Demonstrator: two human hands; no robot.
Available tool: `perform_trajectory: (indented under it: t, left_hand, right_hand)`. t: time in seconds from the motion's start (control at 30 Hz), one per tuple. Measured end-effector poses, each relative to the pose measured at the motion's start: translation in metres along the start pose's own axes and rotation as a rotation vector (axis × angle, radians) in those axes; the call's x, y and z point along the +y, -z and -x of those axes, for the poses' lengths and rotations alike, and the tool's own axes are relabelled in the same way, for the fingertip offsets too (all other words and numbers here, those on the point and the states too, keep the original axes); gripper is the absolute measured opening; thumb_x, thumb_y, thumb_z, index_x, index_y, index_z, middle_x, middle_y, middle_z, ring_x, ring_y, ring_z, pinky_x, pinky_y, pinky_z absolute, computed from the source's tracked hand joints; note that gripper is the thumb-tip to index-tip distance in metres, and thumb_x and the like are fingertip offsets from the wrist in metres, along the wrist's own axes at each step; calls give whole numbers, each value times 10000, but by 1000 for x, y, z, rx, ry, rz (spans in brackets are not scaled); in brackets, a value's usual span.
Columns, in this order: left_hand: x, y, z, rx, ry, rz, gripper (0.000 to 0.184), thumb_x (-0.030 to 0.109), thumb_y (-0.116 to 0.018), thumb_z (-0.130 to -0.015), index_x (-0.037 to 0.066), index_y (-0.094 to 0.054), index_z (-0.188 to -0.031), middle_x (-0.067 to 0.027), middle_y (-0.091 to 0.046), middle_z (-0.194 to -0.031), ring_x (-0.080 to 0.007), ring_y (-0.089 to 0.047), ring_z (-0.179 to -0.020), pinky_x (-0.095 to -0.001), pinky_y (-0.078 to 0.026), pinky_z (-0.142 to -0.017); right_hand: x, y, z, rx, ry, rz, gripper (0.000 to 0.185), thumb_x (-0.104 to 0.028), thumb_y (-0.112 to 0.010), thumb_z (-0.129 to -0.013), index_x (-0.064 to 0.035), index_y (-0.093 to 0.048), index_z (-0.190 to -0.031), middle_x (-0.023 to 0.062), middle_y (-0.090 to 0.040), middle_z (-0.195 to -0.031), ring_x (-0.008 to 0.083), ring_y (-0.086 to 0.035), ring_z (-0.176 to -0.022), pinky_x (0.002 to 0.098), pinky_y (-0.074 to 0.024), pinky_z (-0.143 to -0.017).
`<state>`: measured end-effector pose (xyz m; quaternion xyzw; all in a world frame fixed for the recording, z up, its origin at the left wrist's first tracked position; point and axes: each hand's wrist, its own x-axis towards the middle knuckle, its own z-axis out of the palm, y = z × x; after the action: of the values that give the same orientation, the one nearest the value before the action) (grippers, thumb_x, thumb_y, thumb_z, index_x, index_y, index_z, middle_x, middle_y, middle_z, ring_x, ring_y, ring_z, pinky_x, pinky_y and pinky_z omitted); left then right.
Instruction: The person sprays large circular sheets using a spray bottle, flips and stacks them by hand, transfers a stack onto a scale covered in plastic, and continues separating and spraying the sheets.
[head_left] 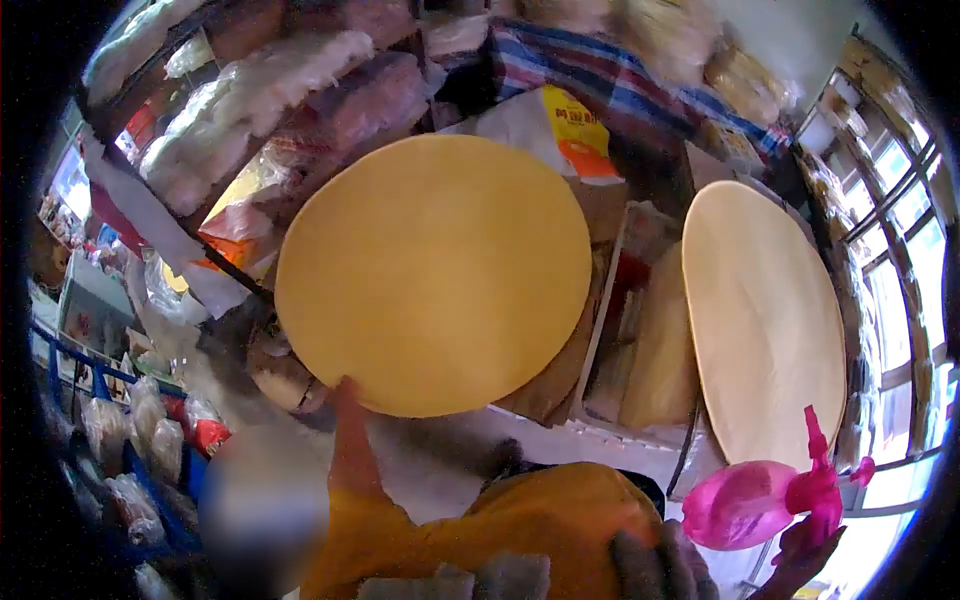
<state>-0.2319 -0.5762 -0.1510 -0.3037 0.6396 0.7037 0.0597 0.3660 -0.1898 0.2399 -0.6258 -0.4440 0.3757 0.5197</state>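
1. honestly, the big yellow disc (pixel 435 275) is the worry: it sits front and centre, with the left hand (pixel 347 398) only at its lower left rim. can't tell how far those fingers are closed or whether they pinch it.
2. if that touch is all that steadies it, i reckon a bump could tip or slide it. whatever supports it underneath is mostly hidden.
3. right hand (pixel 808 552) is down at the lower right, wrapped around the neck end of a pink spray bottle (pixel 735 505). a stray squeeze could wet the wrong spot.
4. the paler disc (pixel 765 320) is just beyond the bottle, so a careless swing might knock it.
5. between the discs there's an open box (pixel 603 320) with yellowish material (pixel 663 350) inside; its edge could snag a rim.
6. crowding the back: a yellow-and-orange printed packet (pixel 580 130), a striped woven bag (pixel 600 70) and plastic-wrapped bundles (pixel 260 110).
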Motion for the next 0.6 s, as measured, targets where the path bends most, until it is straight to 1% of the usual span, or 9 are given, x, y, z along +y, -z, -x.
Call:
perform_trajectory:
  t: [0.07,0.1,0.17,0.27,0.33,0.43,0.47,0.53,0.6]
  left_hand:
    - [-16,5,-20,17,-48,96,357,213,-563,-763,41,-509,-1072,-137,-520,-1057,-209,-522,-898,-328,-454,-723]
    - [-24,7,-21,39,-170,53,370,239,-555,-772,37,-504,-1078,-139,-519,-1059,-202,-524,-890,-328,-454,-718]
    - [-46,18,-31,-115,-324,60,386,280,-529,-787,36,-502,-1085,-136,-517,-1070,-202,-518,-910,-332,-447,-740]
    - [-89,74,-82,-618,-377,263,396,324,-478,-810,47,-510,-1091,-125,-512,-1095,-222,-490,-998,-344,-425,-816]
    - [-91,89,-115,-938,-408,435,410,354,-444,-824,54,-515,-1095,-117,-509,-1112,-236,-472,-1056,-352,-410,-867]
    - [-75,77,-143,-689,-661,-740,456,370,-468,-815,24,-485,-1111,-114,-512,-1113,-232,-504,-988,-356,-427,-809]
    - [-70,73,-147,-557,-722,-1125,473,375,-476,-812,14,-474,-1117,-113,-513,-1113,-231,-515,-966,-357,-433,-790]
    - [-66,61,-153,-214,-807,-1874,509,386,-492,-805,-6,-454,-1128,-111,-515,-1113,-228,-537,-921,-360,-444,-751]
    - [-41,38,-98,-168,-551,-835,503,369,-511,-795,2,-448,-1134,-102,-519,-1103,-227,-537,-921,-360,-446,-747]
  right_hand:
    - [0,12,0,31,19,15,402,-446,-478,-786,-47,-489,-732,37,-441,-546,118,-389,-424,237,-289,-389]
    - [1,20,0,41,27,24,405,-449,-469,-793,-51,-488,-724,33,-437,-534,115,-384,-409,234,-285,-376]
    - [2,32,1,51,44,45,412,-455,-449,-808,-57,-484,-707,25,-428,-510,110,-374,-379,227,-276,-351]
    - [-6,37,10,-5,38,13,429,-465,-420,-831,-67,-479,-682,14,-414,-474,103,-359,-333,218,-263,-313]
    - [-33,14,32,-155,-114,-160,495,-541,-490,-763,-60,-525,-654,29,-433,-460,130,-392,-328,251,-313,-304]
    - [-45,-7,43,65,-145,-60,472,-477,-324,-871,-100,-421,-605,-16,-320,-413,79,-274,-305,208,-203,-300]
    - [-40,-6,40,110,-73,-42,476,-485,-327,-867,-105,-403,-590,-20,-291,-400,79,-266,-297,206,-205,-297]
    - [-33,21,28,43,-93,-77,467,-476,-330,-870,-100,-412,-606,-19,-296,-406,79,-268,-296,207,-207,-297]
    - [-30,31,24,72,-73,-52,452,-464,-321,-878,-101,-417,-626,-17,-299,-409,81,-274,-294,201,-228,-296]
